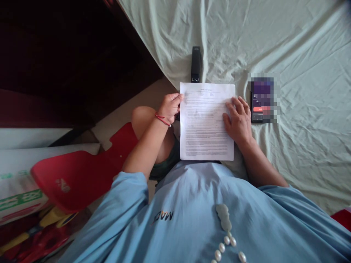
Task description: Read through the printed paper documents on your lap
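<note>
A printed sheet of paper (205, 122) lies on the pale green bedsheet (287, 44) at the bed's corner, just in front of me. My left hand (170, 107) is curled closed and pinches the sheet's upper left edge; a red string circles that wrist. My right hand (238, 118) lies flat with fingers spread on the sheet's right edge, pressing it down. A black stapler (195, 64) rests on the bed right above the paper's top left corner.
A phone (261, 102) with a lit screen lies on the bed to the right of my right hand. A red plastic stool (79, 175) stands at my left. A white sack (19, 197) and yellow and red items sit on the floor at far left.
</note>
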Available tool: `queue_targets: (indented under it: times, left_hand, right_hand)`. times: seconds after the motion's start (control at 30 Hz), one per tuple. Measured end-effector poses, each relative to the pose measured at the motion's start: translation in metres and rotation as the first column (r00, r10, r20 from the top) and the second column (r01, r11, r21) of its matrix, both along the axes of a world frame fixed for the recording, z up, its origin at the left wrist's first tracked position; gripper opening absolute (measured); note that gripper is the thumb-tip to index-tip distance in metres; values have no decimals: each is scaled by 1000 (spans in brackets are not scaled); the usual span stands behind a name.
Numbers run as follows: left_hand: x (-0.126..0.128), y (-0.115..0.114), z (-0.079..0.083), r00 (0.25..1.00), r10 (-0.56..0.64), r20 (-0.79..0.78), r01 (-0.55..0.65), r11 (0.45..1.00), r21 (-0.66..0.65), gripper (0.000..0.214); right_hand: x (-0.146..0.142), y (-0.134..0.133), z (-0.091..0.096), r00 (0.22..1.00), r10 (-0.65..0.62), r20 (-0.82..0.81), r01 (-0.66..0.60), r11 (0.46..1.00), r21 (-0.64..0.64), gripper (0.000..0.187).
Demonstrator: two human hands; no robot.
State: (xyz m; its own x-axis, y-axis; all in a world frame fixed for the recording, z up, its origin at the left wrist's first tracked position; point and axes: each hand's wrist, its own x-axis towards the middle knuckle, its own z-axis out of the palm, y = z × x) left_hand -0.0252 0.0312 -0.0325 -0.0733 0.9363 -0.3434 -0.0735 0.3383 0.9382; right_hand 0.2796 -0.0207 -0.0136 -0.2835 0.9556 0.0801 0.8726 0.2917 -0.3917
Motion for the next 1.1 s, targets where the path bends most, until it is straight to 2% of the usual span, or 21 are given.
queue_targets:
  times: [0.33, 0.7, 1.0, 1.1]
  left_hand:
    - [20, 3, 37, 1000, 28, -14, -30, 989, -145, 39]
    - [31, 17, 38, 996, 47, -70, -57, 988, -143, 45]
    - [32, 14, 47, 996, 88, -33, -94, 957, -275, 40]
    - [34, 14, 50, 996, 93, -16, -94, 957, -273, 38]
  right_hand:
    - [2, 1, -4, 1000, 11, -14, -10, 998, 65, 47]
    - [6, -3, -4, 996, 35, -78, -19, 981, 195, 35]
    - [2, -4, 3, 997, 47, -55, -38, 988, 147, 30]
    - [1, -4, 5, 998, 39, -55, -31, 990, 139, 28]
